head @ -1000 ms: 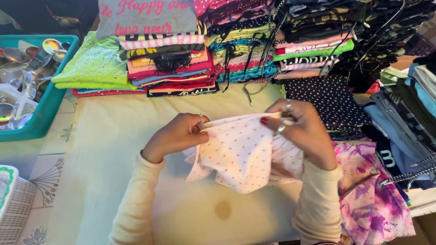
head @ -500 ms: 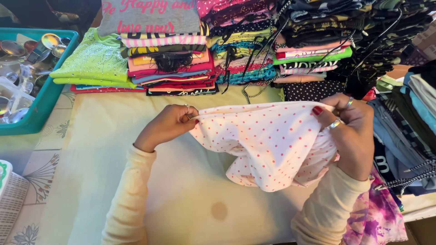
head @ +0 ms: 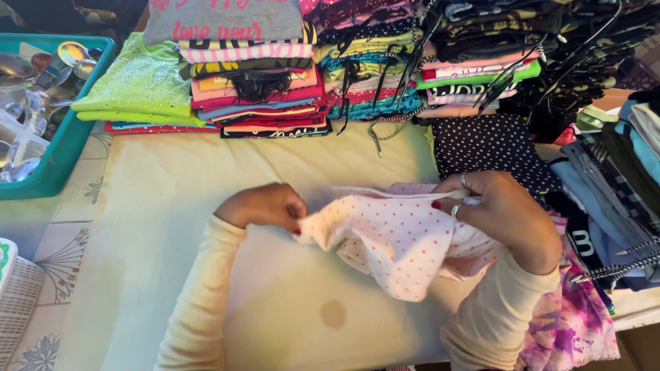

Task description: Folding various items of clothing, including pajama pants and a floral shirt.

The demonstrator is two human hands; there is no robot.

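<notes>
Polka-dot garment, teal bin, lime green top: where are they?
Polka-dot garment (head: 399,240), head view, middle of the cloth.
Teal bin (head: 65,148), head view, right wall.
Lime green top (head: 137,86), head view, top folded face.

cream-covered table (head: 206,275): folded clothes stacks (head: 254,75), teal bin (head: 62,151), stain (head: 333,313).

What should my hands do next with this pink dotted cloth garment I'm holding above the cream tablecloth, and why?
Probably lower the pink dotted cloth garment flat onto the cream tablecloth. The left hand pinches one edge and the right hand grips the other, yet the middle hangs bunched and creased between them, so smoothing it on the bare cloth below seems the sensible small step.
</notes>
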